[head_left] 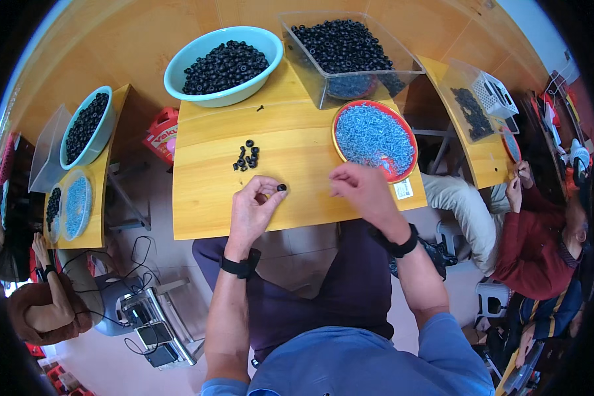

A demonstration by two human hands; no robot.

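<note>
My left hand (254, 201) is over the table's near edge, with a small round black knob (282, 187) with a hole pinched between thumb and forefinger. To its right, my right hand (369, 191) hovers beside a red dish (412, 158), fingers drawn together; whatever they may hold is too small to make out. Inside the dish lies a heap of small bluish-silver screws (373, 135). Beyond my left hand, several loose black knobs (249, 158) form a little cluster on the yellow wooden table (290, 142).
At the table's back stand a pale-blue basin (178, 82) and a clear plastic bin (323, 92), both with black knobs. A small dark piece (260, 107) lies before the basin. Side tables hold similar containers; a person in dark red (528, 244) works at right, another person (53, 303) at left.
</note>
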